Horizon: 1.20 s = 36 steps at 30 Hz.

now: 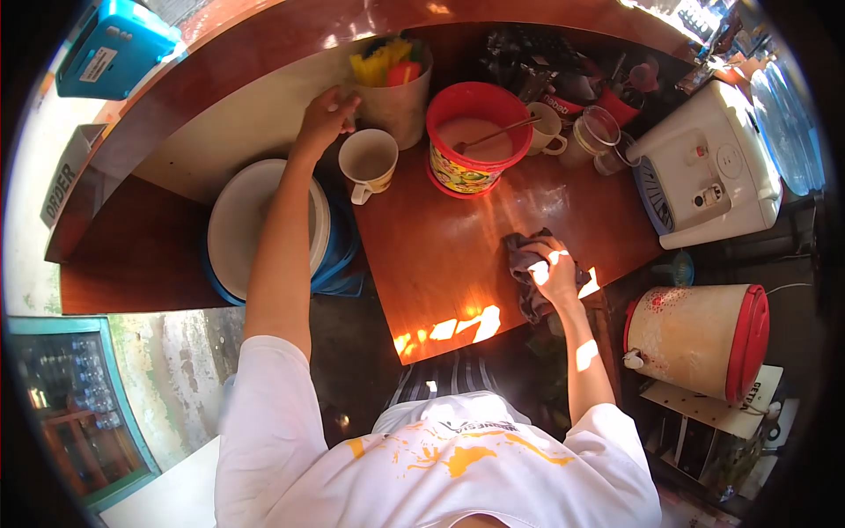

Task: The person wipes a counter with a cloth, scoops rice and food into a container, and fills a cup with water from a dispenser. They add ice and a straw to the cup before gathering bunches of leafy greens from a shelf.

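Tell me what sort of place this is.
Probably a small food or drinks stall's counter: there's an ORDER sign, what looks like a water dispenser, and a red bucket of pinkish liquid with a utensil in it.

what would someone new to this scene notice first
Probably the bright red bucket with a colourful patterned wall, standing toward the back of the glossy brown table. Next, perhaps, the right hand on a crumpled dark cloth near the table's right front corner, where patches of strong sunlight fall. The eye may then go to the big white dispenser at the right, beyond the table's edge.
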### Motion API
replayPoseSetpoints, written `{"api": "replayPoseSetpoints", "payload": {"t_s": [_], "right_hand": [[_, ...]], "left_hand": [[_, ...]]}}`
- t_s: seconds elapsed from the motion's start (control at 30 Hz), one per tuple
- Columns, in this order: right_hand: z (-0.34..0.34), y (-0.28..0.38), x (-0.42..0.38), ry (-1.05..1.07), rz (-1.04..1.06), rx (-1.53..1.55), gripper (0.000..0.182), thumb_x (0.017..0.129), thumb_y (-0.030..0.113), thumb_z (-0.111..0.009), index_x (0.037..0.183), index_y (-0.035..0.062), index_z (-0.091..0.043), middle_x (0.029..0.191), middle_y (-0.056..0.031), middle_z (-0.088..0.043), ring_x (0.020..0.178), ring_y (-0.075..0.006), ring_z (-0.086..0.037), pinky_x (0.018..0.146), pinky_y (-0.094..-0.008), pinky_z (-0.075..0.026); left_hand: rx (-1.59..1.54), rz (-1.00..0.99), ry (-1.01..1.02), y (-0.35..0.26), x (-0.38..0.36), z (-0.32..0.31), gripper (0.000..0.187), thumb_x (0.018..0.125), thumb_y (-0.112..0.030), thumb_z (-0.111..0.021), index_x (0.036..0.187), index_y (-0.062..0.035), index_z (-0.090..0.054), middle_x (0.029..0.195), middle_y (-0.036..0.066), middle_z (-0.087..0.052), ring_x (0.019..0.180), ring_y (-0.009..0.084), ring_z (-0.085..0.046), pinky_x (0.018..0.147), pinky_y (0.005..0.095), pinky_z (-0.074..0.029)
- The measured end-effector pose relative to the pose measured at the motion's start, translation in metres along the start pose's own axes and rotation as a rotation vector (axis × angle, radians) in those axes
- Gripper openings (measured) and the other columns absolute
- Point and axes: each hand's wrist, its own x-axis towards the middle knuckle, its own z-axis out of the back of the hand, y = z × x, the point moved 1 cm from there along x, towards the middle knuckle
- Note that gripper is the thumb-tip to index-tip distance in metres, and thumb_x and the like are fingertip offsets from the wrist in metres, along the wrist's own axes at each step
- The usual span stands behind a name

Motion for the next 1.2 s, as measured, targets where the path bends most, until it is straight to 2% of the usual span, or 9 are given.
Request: {"api": "replayPoseSetpoints", "payload": {"t_s": [0.17,0.3,0.4,0.47,0.53,0.7,0.87,1.0,1.2], "right_hand": [[-0.056,0.025,0.018,-0.058,0.178,0.081,0.043,0.064,0.008,-0.063,0.106,0.0121,-0.066,0.118,-0.016,-0.056,0.109,-0.0392,-0.05,0.093,-0.0429,-0.044],[-0.053,0.028,0.004,0.171,0.137,0.005,0.035,0.059,0.009,-0.065,0.093,0.0135,-0.069,0.109,-0.015,-0.06,0.101,-0.0364,-0.054,0.089,-0.044,-0.045],[-0.015,0.002,0.033,-0.042,-0.089,-0.157,0.03,0.059,0.003,-0.063,0.087,0.0117,-0.071,0.103,-0.0129,-0.064,0.096,-0.0348,-0.057,0.088,-0.0417,-0.046],[0.003,-0.008,0.062,-0.189,-0.165,-0.045,0.038,0.061,0.002,-0.067,0.097,0.0126,-0.069,0.107,-0.0125,-0.061,0.102,-0.0353,-0.054,0.089,-0.0418,-0.045],[-0.009,-0.018,0.084,-0.27,-0.023,-0.135,0.039,0.064,0.012,-0.074,0.102,0.0167,-0.068,0.109,-0.0088,-0.058,0.104,-0.0332,-0.052,0.088,-0.0444,-0.044],[-0.035,-0.001,0.088,0.061,-0.037,-0.209,0.043,0.062,0.018,-0.079,0.104,0.019,-0.067,0.119,-0.0061,-0.053,0.112,-0.0304,-0.047,0.089,-0.0472,-0.041],[-0.056,0.011,0.102,0.101,0.046,-0.321,0.045,0.064,0.024,-0.08,0.106,0.0178,-0.065,0.117,-0.0028,-0.053,0.109,-0.0283,-0.048,0.087,-0.0468,-0.04],[-0.068,0.015,0.118,0.063,0.006,-0.373,0.043,0.066,0.026,-0.08,0.105,0.0175,-0.065,0.116,-0.0023,-0.053,0.109,-0.0274,-0.048,0.087,-0.0469,-0.04],[-0.085,0.016,0.155,0.027,0.014,-0.41,0.041,0.068,0.026,-0.078,0.105,0.0156,-0.064,0.113,-0.0027,-0.053,0.109,-0.0269,-0.048,0.085,-0.0471,-0.041]], "left_hand": [[-0.032,-0.052,-0.114,0.023,-0.006,0.023,0.039,0.087,-0.031,-0.067,0.111,-0.0021,-0.058,0.082,0.003,-0.06,0.054,0.0065,-0.054,0.05,0.0223,-0.05],[0.007,-0.033,-0.07,0.018,-0.018,0.04,0.032,0.088,-0.031,-0.066,0.105,-0.0047,-0.059,0.083,0.002,-0.06,0.054,0.0072,-0.054,0.05,0.0221,-0.046],[0.052,0.003,-0.067,0.012,-0.017,0.039,0.03,0.087,-0.03,-0.066,0.102,-0.0058,-0.058,0.085,0.003,-0.06,0.054,0.0082,-0.054,0.05,0.0224,-0.044],[0.111,0.017,-0.1,0.012,-0.02,0.036,0.029,0.087,-0.028,-0.066,0.103,-0.0062,-0.056,0.085,0.004,-0.06,0.055,0.0094,-0.055,0.051,0.023,-0.044],[0.193,0.018,-0.154,0.022,-0.028,0.031,0.03,0.086,-0.027,-0.066,0.104,-0.0063,-0.054,0.085,0.005,-0.059,0.057,0.0108,-0.056,0.052,0.0239,-0.044],[0.196,0.228,-0.336,0.045,-0.085,0.007,0.028,0.088,-0.028,-0.062,0.099,-0.0049,-0.052,0.081,0.006,-0.056,0.064,0.0134,-0.057,0.056,0.0282,-0.045],[0.132,0.268,-0.37,0.066,-0.107,-0.03,0.034,0.088,-0.034,-0.063,0.096,-0.0017,-0.056,0.091,0.01,-0.061,0.081,0.0184,-0.058,0.075,0.0306,-0.045],[0.353,-0.005,-0.518,0.077,-0.088,-0.023,0.046,0.089,-0.035,-0.061,0.114,0.0023,-0.053,0.107,0.016,-0.059,0.09,0.0205,-0.057,0.082,0.032,-0.044],[0.135,0.004,-0.448,0.046,-0.062,-0.016,0.057,0.091,-0.031,-0.059,0.135,-0.0014,-0.04,0.124,0.018,-0.053,0.097,0.0218,-0.054,0.083,0.0319,-0.044]]}}
